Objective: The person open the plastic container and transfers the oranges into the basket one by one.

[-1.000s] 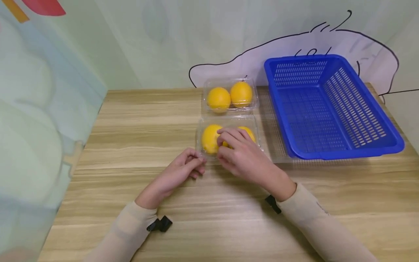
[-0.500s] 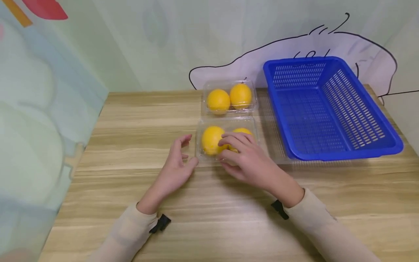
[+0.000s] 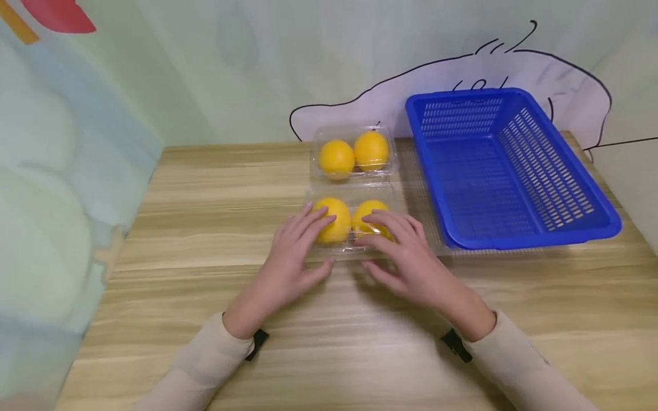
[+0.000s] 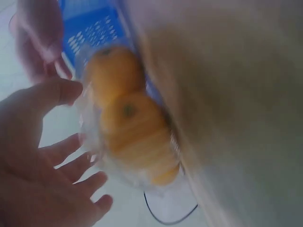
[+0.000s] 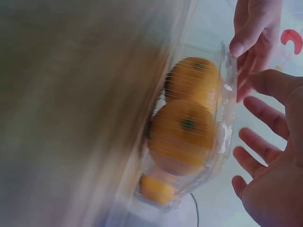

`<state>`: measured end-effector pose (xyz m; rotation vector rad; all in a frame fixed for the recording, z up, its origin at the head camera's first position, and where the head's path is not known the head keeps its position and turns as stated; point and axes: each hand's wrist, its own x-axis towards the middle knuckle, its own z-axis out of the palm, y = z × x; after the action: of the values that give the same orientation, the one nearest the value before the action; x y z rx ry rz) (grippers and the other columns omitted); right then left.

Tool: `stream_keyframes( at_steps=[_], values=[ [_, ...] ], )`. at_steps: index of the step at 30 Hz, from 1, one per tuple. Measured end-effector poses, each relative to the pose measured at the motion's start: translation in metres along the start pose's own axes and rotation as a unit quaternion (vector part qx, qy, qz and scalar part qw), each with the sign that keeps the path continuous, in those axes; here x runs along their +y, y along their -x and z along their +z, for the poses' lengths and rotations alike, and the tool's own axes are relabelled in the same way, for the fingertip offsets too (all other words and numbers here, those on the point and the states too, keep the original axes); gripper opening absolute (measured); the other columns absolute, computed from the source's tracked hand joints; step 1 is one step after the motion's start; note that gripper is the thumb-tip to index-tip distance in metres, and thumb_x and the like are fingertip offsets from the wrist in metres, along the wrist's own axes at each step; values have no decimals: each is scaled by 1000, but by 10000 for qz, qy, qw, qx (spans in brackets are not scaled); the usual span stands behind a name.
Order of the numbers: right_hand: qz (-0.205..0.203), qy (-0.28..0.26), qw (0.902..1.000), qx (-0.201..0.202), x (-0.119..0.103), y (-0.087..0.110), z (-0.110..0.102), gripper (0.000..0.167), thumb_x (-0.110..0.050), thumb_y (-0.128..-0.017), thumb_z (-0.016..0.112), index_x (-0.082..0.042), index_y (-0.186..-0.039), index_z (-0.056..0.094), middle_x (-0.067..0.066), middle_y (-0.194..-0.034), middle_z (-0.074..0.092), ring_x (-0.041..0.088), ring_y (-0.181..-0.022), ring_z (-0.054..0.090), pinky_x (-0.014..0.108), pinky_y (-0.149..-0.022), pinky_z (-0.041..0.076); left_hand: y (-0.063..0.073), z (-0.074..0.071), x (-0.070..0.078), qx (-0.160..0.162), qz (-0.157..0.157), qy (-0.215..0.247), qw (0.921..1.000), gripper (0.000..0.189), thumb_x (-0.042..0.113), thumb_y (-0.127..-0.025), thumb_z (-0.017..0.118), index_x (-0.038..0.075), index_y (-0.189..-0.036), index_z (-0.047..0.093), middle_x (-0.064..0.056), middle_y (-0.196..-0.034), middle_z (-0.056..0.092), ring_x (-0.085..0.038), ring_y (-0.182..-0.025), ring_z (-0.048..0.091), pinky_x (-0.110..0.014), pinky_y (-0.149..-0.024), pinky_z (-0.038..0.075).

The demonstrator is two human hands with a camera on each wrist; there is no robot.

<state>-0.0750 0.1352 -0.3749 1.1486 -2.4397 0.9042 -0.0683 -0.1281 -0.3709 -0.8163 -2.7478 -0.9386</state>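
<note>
In the head view, a clear plastic clamshell box [image 3: 345,246] lies on the table with an orange [image 3: 335,221] in its left half and another orange [image 3: 372,211] in its right half. My left hand [image 3: 285,260] reaches over the left side of this box, fingers spread and slightly bent. Over the right side is my right hand [image 3: 413,260], its fingers similarly spread. Both wrist views show the fingertips at or near the lid; whether they touch it I cannot tell. Behind stands a second clear box [image 3: 323,135] with two oranges [image 3: 336,158] inside.
To the right sits a blue slotted basket [image 3: 433,185], with see-through plastic under its near edge. A patterned wall [image 3: 231,74] closes off the back and left of the wooden table [image 3: 216,211].
My left hand, curled at the near box's left corner before, has opened, swung out, then come over its left side. My right hand has moved back slightly and spread its fingers.
</note>
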Motion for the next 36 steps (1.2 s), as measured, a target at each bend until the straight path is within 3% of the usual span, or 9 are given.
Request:
stream_keyframes(
  at_steps=[4, 7, 11, 14, 18, 21, 24, 30, 36],
  values=[
    [419, -324, 9984, 198, 2, 10, 2, 36, -14, -93, 78, -8, -128, 71, 20, -151, 53, 41, -145, 43, 67, -116, 30, -3, 9, 5, -30, 229, -362, 9991, 70, 18, -89, 82, 9, -153, 54, -12, -166, 44, -35, -161, 26, -65, -128, 17],
    [813, -598, 9943, 353, 2, 16, 1, 40, -8, -94, 76, -5, -133, 67, 21, -153, 50, 42, -144, 41, 66, -114, 37, -8, 13, 10, -35, 368, -509, 9980, 70, 18, -90, 82, 10, -154, 54, -12, -168, 43, -34, -161, 26, -64, -128, 17],
    [1657, -951, 9806, 447, 0, 20, -4, 52, -1, -94, 72, -2, -145, 59, 21, -155, 48, 41, -143, 44, 63, -113, 41, -12, 15, 13, -65, 466, -674, 9966, 68, 17, -92, 80, 10, -155, 54, -13, -168, 42, -35, -160, 29, -64, -128, 20],
    [2427, -1391, 9591, 431, 0, 22, -7, 60, 0, -97, 68, 2, -154, 48, 23, -154, 47, 42, -139, 51, 62, -115, 43, -14, 16, 15, -123, 433, -847, 9954, 71, 17, -93, 80, 10, -157, 51, -12, -169, 41, -35, -160, 29, -62, -129, 19],
    [3286, -2181, 9180, 421, 0, 21, -11, 64, 2, -102, 61, 7, -160, 33, 28, -151, 48, 46, -131, 58, 56, -114, 47, -18, 17, 17, -233, 413, -1063, 9932, 74, 17, -94, 79, 10, -161, 46, -10, -170, 38, -34, -160, 28, -59, -130, 19],
    [3827, -2623, 8851, 362, -1, 22, -14, 58, -1, -106, 58, 9, -158, 35, 29, -144, 54, 44, -128, 61, 43, -109, 53, -21, 18, 18, -323, 418, -1121, 9923, 73, 18, -96, 77, 9, -161, 46, -10, -170, 39, -33, -160, 29, -58, -130, 19],
    [4240, -2859, 8590, 250, 1, 22, -14, 44, -5, -108, 55, 10, -148, 44, 28, -137, 59, 40, -125, 63, 26, -99, 55, -23, 19, 18, -395, 407, -1110, 9922, 71, 18, -97, 76, 9, -160, 46, -11, -170, 40, -34, -159, 30, -58, -129, 21],
    [4623, -3225, 8259, 100, 7, 26, -11, 31, -7, -109, 53, 12, -134, 53, 26, -133, 62, 25, -120, 63, 14, -95, 52, -23, 21, 18, -356, 361, -997, 9937, 69, 18, -96, 77, 9, -158, 50, -11, -168, 42, -35, -158, 32, -60, -129, 21],
    [4924, -3755, 7851, 117, 10, 25, -13, 34, -17, -109, 59, 8, -133, 57, 6, -122, 62, 6, -107, 59, 15, -94, 50, -22, 22, 15, -274, 375, -927, 9946, 67, 16, -95, 78, 9, -156, 52, -10, -167, 45, -35, -157, 34, -59, -129, 21]
  ],
)
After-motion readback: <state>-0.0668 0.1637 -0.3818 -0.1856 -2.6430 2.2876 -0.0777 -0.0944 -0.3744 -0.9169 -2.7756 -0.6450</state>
